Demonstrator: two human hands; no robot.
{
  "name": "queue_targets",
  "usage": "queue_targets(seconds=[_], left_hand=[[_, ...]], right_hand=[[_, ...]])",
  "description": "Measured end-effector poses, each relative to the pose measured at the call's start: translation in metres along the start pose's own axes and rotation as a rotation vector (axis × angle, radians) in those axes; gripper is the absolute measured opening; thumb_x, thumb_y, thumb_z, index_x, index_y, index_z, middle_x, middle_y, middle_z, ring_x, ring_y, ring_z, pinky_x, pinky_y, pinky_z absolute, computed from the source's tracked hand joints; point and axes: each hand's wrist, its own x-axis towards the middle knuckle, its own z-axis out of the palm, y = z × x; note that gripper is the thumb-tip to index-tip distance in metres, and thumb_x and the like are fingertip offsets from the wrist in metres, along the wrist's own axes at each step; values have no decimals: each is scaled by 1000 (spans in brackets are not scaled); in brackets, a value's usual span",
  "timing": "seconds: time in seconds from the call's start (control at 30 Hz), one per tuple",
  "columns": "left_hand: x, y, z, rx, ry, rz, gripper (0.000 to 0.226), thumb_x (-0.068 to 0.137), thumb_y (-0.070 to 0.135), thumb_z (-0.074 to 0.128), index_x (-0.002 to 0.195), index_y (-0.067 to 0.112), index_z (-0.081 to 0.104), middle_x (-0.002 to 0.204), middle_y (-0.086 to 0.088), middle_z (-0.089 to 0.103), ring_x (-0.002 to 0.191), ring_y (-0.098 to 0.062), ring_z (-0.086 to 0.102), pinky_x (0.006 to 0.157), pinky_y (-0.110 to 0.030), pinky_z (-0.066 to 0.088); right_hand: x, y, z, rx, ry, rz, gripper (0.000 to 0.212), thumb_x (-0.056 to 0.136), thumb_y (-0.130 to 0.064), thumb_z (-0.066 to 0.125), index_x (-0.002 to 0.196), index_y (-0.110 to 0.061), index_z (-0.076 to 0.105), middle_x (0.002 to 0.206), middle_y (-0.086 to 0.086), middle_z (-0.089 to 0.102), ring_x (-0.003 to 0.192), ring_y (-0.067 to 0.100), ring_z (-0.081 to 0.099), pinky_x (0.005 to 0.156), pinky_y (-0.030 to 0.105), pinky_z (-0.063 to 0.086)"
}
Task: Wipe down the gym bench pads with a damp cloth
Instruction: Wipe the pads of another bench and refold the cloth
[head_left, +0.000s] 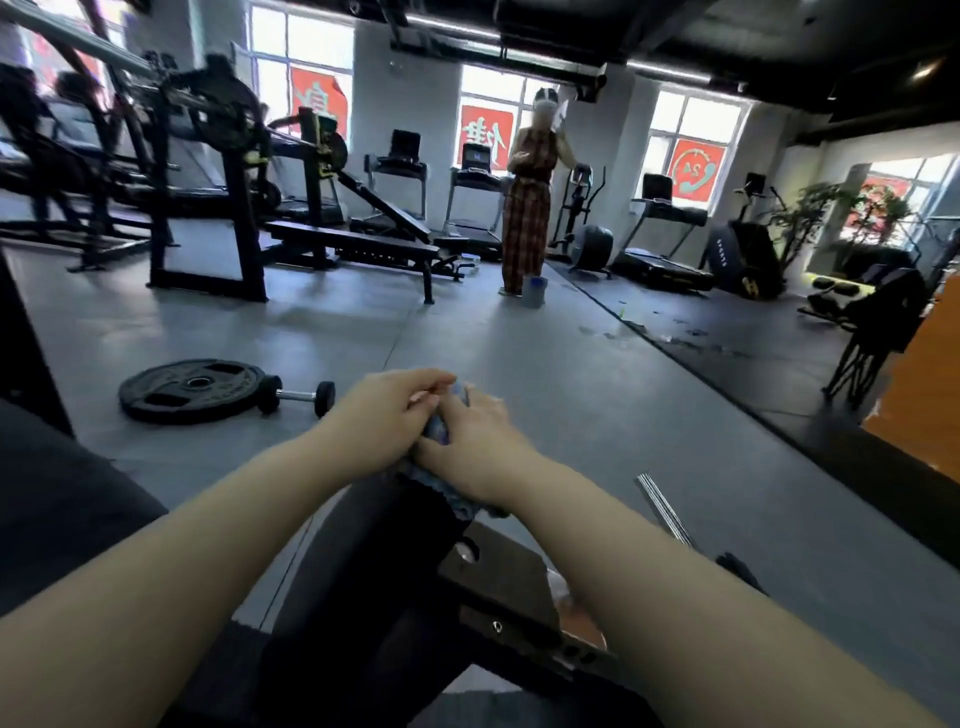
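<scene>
cloth: blue-grey, soft, bunched damp cloth (441, 480) is held between both hands, out in front of the body and above the far end of the black padded gym bench pad (374, 551); its lower edge hangs down to the pad or very nearly, and contact cannot be told for sure.
left hand: the left hand (387, 415) is curled over the upper part of the cloth, fingertips pinched on a fold near the top.
right hand: the right hand (470, 441) is closed round the cloth from the other side, most of the fabric being hidden under it.
bench pad: dark, smooth upholstery is seen below the forearms, with a brown metal bracket plate (498, 582) bolted just beside it.
handling: the cloth is judged light, limp and easily folded; when wet it is likely to cling and drip, so it is best gathered into a flat wad under the palm, not held by a corner. the pad is judged firm, with a little give and a slick surface, so steady downward pressure is called for.
step: the cloth appears to be wrung or refolded before a pass is made.
surroundings: a black weight plate (189, 389) and a small dumbbell (296, 396) lie on the grey floor, well apart from the pad; a person in a checked garment (527, 208) stands far off by a bucket (534, 291).
</scene>
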Motion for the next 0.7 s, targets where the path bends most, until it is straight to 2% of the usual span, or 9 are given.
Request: queue_targets(seconds=[0.07,0.13,0.23,0.33,0.43,0.5,0.6,0.7], left_hand=[[-7,15,-1,204,-16,-39,45,99,24,41,143,26,35,135,0,54,122,-20,49,93,-26,35],[-20,31,5,359,-18,-96,53,99,30,38,149,25,19,138,-5,51,122,-27,48,93,-33,37],[-45,53,25,487,17,-179,54,100,31,34,150,21,15,146,-6,40,127,-26,44,93,-32,36],[-64,73,39,518,46,-252,57,102,29,30,151,20,3,155,-2,23,129,-27,43,92,-31,37],[-74,83,51,547,64,-302,63,102,28,30,149,15,-11,159,-3,1,134,-27,36,96,-33,36],[-77,85,59,613,36,-337,65,102,28,29,148,10,-15,157,-5,-13,142,-22,20,103,-28,30],[-73,81,68,698,-3,-381,67,102,27,32,147,5,-14,157,-10,-15,146,-19,-2,114,-25,13],[-72,79,73,750,4,-360,67,102,26,32,146,3,-13,157,-12,-9,146,-20,-1,116,-25,7]], right_hand=[[-5,10,0,5,-73,-39,64,95,-40,46,149,-22,19,156,16,8,143,31,4,115,39,10],[-10,25,1,10,-133,-90,69,95,-46,46,151,-30,9,158,14,-8,144,32,-9,117,43,7],[-23,40,2,21,-182,-198,68,97,-42,45,151,-35,5,158,10,-15,144,32,-15,118,46,7],[-35,48,0,25,-250,-238,60,100,-32,38,150,-38,5,157,3,-21,143,31,-20,118,47,8],[-37,55,-9,10,-241,-298,54,103,-33,30,149,-42,1,158,2,-17,145,29,-13,118,43,7],[-33,59,-12,-12,-222,-329,53,104,-35,27,149,-40,1,159,3,-12,146,28,-8,118,40,7],[-34,60,-12,-5,-189,-340,53,103,-28,31,151,-33,7,160,2,-8,146,27,-4,118,41,10],[-34,61,-7,46,-150,-344,53,101,-25,38,149,-24,18,160,3,2,146,26,4,117,43,16]])
